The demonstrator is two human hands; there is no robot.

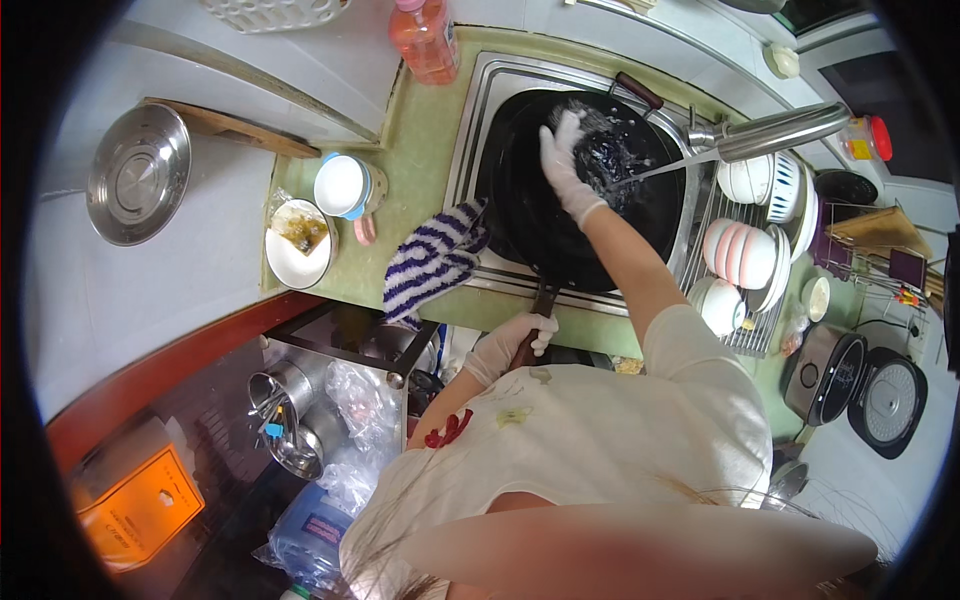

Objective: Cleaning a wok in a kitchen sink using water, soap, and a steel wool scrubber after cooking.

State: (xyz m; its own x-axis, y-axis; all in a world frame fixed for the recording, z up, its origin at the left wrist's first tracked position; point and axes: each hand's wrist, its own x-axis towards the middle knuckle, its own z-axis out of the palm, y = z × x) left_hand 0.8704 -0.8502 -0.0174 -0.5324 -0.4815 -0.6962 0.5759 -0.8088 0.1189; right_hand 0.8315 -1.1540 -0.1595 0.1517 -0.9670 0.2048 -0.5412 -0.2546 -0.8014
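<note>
A large black wok [525, 187] lies over the stainless steel sink [466, 142], with water from the faucet [787, 131] running into it. My left hand [517, 345], in a thin white glove, is closed around the wok's long handle [545, 300] at the counter's front edge. My right hand [566, 161], gloved too, is inside the wok with its fingers apart, beside the splashing water; no tool shows in it. The wok's short side handle [639, 90] points to the far side. A purple-and-white striped cloth [435, 262] lies on the counter left of the wok.
On the left counter stand a white mug [341, 186] and a bowl with food scraps [298, 259]. A bottle of pink liquid [427, 45] stands behind. Right of the sink, a wire rack [750, 341] holds bowls and plates; a rice cooker [825, 375] stands nearer me.
</note>
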